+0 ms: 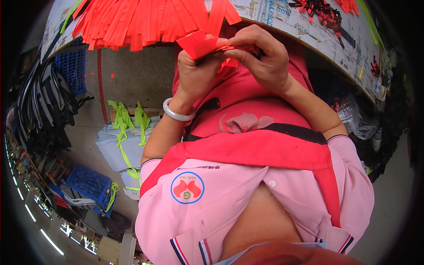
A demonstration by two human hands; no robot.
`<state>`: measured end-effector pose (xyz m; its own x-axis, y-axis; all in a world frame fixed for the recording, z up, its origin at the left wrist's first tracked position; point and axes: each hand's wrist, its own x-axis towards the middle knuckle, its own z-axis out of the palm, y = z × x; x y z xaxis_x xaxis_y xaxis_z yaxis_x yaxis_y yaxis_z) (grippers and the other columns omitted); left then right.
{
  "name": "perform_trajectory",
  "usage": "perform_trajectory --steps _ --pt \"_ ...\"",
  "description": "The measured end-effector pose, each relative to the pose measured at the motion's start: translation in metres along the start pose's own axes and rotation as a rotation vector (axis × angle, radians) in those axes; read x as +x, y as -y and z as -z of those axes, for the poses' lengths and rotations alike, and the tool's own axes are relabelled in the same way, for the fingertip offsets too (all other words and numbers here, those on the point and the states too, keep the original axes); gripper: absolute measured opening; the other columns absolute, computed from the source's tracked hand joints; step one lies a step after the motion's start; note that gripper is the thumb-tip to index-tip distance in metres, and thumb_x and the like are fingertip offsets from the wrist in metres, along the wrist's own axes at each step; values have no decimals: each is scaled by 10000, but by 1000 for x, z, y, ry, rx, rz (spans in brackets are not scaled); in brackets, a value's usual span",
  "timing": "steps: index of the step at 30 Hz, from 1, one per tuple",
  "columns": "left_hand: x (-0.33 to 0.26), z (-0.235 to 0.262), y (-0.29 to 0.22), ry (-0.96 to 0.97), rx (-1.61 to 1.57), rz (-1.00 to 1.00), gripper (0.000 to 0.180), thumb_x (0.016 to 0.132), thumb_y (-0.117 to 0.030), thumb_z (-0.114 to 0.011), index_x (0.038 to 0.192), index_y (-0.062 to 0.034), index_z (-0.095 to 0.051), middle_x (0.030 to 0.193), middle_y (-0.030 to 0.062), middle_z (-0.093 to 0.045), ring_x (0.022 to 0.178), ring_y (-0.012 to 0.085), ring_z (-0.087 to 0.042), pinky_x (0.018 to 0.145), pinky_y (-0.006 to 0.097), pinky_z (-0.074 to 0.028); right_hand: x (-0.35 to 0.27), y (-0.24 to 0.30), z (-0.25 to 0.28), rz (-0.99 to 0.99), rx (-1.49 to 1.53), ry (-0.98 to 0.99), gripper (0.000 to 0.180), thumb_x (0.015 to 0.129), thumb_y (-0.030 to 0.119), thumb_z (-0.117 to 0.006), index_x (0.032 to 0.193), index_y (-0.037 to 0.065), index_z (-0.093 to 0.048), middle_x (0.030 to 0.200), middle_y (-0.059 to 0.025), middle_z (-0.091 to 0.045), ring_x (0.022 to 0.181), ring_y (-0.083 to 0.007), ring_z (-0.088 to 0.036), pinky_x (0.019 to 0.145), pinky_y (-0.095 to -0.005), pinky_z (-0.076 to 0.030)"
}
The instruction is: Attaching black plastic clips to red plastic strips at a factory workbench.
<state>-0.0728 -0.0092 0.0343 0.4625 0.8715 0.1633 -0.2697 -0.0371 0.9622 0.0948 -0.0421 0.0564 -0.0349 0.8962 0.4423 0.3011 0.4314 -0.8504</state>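
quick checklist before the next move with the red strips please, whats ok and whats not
1. Left hand gripping: ok, closed on the folded red strips.
2. Right hand in place: ok, thumb and fingers pinched together at the strips' right end.
3. Edges under the fingers lined up: cannot tell, the hands cover them.
4. Loose red strips fully on the table: not ok, their ends hang over its edge.
5. White bracelet clear of the strips: ok, it sits on the left wrist, apart from them.
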Motion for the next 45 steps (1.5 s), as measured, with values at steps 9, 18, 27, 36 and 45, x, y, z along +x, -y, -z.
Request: perform_trajectory --steps 9,18,27,36,45 --pt "3 9 2 105 112 56 225 823 113 -564 1015 21 -638 899 30 -617 681 56 -532 561 197 -411 1 0 5 -70 24 76 182 774 36 -737 946 37 -674 780 -32 -579 642 -92 -490 558 -224 -392" --pt "5 9 1 55 119 -2 151 792 76 -617 921 8 -654 796 42 -615 700 114 -595 632 232 -460 3 5 5 -96 1 128 197 773 27 -730 961 58 -682 783 -33 -583 645 -106 -493 566 -239 -395" --pt "-2 7 6 66 178 -98 262 808 117 -592 1036 -1 -643 912 46 -624 752 82 -566 613 202 -437 -4 2 -3 -95 79 53 189 781 14 -728 954 24 -653 814 -36 -594 685 -93 -525 606 -222 -423" --pt "2 -3 -9 26 237 -114 143 787 56 -652 922 10 -651 764 54 -620 672 116 -596 589 235 -462 -1 9 5 -73 108 85 152 823 -2 -687 957 15 -618 814 -15 -585 696 -56 -524 623 -198 -434" --pt "12 -9 -1 25 281 -161 136 786 42 -657 912 -8 -663 735 71 -583 606 140 -569 545 245 -437 -5 -4 6 -77 194 4 145 832 0 -677 962 22 -615 815 -2 -581 716 -49 -532 636 -197 -440"
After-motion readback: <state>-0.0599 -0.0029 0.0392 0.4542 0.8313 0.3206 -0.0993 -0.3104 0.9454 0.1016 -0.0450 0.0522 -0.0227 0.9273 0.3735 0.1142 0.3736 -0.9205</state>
